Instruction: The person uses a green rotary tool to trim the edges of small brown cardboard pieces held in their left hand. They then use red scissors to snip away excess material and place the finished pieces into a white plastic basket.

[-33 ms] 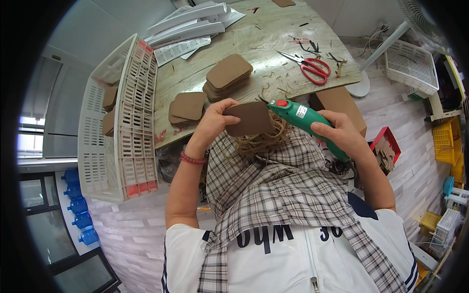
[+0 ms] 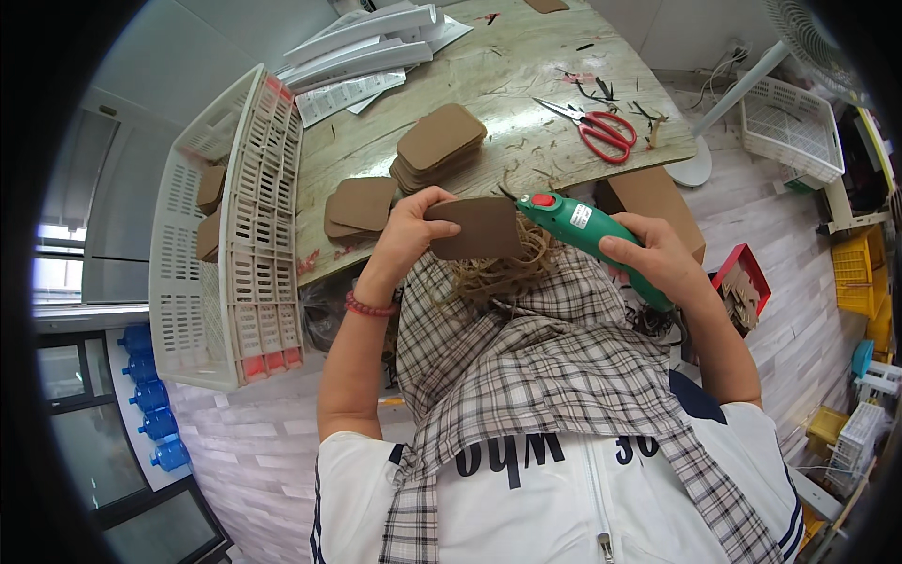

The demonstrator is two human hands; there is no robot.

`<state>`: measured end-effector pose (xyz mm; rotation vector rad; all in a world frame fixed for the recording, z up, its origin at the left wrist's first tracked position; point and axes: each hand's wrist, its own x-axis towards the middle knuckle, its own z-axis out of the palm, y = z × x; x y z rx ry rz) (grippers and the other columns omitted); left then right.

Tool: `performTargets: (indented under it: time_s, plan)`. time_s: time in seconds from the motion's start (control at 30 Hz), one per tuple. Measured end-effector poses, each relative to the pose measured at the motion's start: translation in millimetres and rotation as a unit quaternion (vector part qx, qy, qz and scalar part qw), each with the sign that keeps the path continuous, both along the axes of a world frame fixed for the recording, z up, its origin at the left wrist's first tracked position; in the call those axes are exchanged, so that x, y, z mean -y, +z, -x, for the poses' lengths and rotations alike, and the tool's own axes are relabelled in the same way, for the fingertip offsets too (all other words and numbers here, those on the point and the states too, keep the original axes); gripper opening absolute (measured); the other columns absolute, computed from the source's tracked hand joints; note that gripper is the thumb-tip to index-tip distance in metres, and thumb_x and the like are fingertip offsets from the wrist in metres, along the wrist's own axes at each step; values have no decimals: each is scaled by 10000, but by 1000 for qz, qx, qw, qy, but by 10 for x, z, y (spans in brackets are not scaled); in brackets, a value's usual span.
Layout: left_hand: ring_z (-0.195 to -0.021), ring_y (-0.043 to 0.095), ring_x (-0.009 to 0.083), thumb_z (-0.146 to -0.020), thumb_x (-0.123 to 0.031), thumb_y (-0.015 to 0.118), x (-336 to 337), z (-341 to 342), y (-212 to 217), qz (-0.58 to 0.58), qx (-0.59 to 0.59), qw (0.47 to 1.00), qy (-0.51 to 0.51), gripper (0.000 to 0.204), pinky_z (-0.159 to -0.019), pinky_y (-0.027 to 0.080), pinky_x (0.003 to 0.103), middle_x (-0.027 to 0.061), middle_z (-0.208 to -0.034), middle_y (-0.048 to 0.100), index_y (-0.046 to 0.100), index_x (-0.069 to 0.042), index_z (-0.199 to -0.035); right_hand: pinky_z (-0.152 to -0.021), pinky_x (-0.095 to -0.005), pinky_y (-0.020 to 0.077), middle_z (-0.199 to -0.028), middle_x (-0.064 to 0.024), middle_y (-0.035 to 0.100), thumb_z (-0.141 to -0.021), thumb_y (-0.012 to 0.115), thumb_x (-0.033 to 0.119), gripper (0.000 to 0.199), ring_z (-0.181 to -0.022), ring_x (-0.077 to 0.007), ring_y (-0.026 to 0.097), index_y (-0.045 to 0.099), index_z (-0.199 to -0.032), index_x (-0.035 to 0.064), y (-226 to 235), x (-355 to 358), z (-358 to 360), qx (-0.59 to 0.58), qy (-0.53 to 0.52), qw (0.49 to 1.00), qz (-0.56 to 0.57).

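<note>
My left hand [image 2: 420, 228] pinches a brown rounded-corner panel [image 2: 477, 228] by its left side, over my lap. My right hand [image 2: 658, 256] is wrapped round a green electric cutter [image 2: 587, 228] with a red button. The cutter's head is close to the panel's right edge; whether the two touch I cannot tell. Thin tan strips of trimming [image 2: 503, 273] lie heaped on my checked apron [image 2: 526, 348], just under the panel. Beyond my hands, a stack of brown panels [image 2: 440, 136] stands on the table, and a lower pile [image 2: 362, 205] lies to its left.
Red-handled scissors [image 2: 606, 136] and dark scraps rest on the worn table [image 2: 536, 70]. A white plastic crate [image 2: 268, 226] with several panels stands at the left. Papers [image 2: 362, 56] lie at the back. On the right are a cardboard box [image 2: 669, 211], a red bin [image 2: 742, 287] and a fan [image 2: 816, 47].
The panel in my left hand has shifted and turned very slightly. My right hand and the cutter look nearly unmoved.
</note>
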<state>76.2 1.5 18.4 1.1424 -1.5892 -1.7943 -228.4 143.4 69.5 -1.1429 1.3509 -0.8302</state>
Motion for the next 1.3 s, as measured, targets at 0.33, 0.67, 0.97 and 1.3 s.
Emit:
performTargets:
  time_s: [0.33, 0.67, 0.97, 1.3]
  plan:
    - [-766, 639, 101, -787, 39, 695, 29, -59, -162, -15, -164, 979, 121, 172, -725, 519, 238, 37, -872, 688, 647, -17, -943, -540, -230, 420, -689, -10, 562, -867, 681, 306, 365, -586, -66, 510, 634, -1018, -23, -47, 56, -36, -1, 23, 999, -34]
    - [-785, 655, 117, -792, 52, 669, -1, 19, -192, -56, -114, 990, 60, 168, -734, 533, 251, 55, -889, 697, 653, -11, -948, -549, -237, 433, -705, -15, 566, -867, 680, 307, 379, -589, -74, 512, 634, -1046, -24, -58, 101, -118, -19, 37, 999, -35]
    - [-780, 646, 111, -773, 62, 680, -26, 36, -142, -77, -82, 993, -21, 196, -740, 524, 243, 43, -881, 692, 652, -18, -950, -552, -236, 440, -736, -24, 581, -866, 677, 312, 390, -602, -72, 522, 632, -1048, -30, -14, 186, -232, -22, 58, 998, -19]
    - [-862, 630, 131, -767, 61, 665, 156, -294, -3, 12, -65, 998, 16, 249, -793, 511, 266, 53, -946, 676, 624, -29, -996, -572, -227, 460, -757, -23, 598, -873, 675, 321, 389, -637, -74, 546, 632, -1062, -16, -135, 469, -580, 41, 58, 997, 9]
